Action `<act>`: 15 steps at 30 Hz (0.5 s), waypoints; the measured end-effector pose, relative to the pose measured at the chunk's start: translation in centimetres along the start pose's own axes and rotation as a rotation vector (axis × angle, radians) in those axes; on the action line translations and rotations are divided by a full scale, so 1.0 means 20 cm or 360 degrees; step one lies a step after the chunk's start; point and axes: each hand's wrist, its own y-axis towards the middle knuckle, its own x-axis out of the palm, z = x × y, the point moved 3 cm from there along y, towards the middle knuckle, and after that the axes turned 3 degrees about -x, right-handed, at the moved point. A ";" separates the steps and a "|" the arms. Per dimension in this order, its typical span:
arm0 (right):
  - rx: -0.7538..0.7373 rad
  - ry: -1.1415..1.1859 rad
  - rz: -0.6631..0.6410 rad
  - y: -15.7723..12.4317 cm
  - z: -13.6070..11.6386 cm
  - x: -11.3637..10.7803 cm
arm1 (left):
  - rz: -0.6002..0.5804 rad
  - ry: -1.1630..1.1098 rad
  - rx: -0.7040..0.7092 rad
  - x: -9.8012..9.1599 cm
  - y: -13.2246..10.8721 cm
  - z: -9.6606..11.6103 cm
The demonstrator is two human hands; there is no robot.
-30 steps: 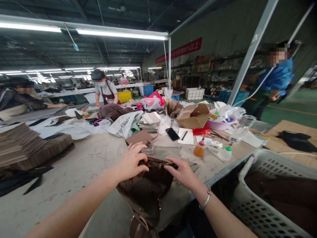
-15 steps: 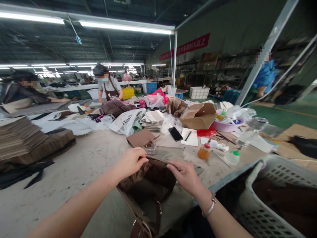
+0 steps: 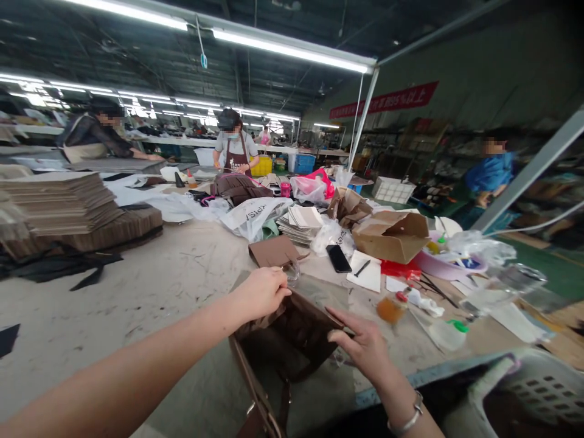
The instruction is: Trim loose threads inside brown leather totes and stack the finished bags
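Note:
A brown handbag (image 3: 305, 325) stands with its mouth facing me on the table's front part, its dark lining showing. My left hand (image 3: 263, 293) pinches the far rim near the bag's left corner. On the right side of the same rim is my right hand (image 3: 367, 345), its thumb toward the inside and fingers along the edge; part of its grip is hidden. A strap with metal fittings (image 3: 285, 398) hangs at the near side. Just beyond the bag lies a flat brown panel (image 3: 274, 250) beside a clear plastic loop.
Stacked brown pieces (image 3: 68, 204) stand at left. A phone (image 3: 338, 259), a pen on white paper (image 3: 362, 268), an orange-filled jar (image 3: 391, 308) and a green-capped bottle (image 3: 449, 334) lie right. A plastic basket (image 3: 538, 389) is at lower right. Co-workers (image 3: 235, 146) work beyond.
The view has swung left and tilted, so the scene sits further right. My right thumb and fingers have spread apart somewhat at the rim; my left hand keeps its pinch.

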 end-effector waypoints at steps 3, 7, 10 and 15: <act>0.0007 -0.0033 -0.0026 0.02 -0.01 -0.04 | 0.0007 -0.0002 -0.0003 0.00 0.00 0.00; -0.0066 -0.0218 -0.0057 0.08 -0.06 -0.05 | -0.0001 0.0005 -0.0023 -0.01 0.00 0.00; -0.0099 -0.0381 -0.0116 0.13 -0.11 -0.03 | 0.0017 0.0028 -0.0024 0.00 0.00 0.00; -0.0134 -0.0626 -0.0117 0.18 -0.15 0.00 | 0.0014 0.0041 -0.0041 -0.01 0.00 0.01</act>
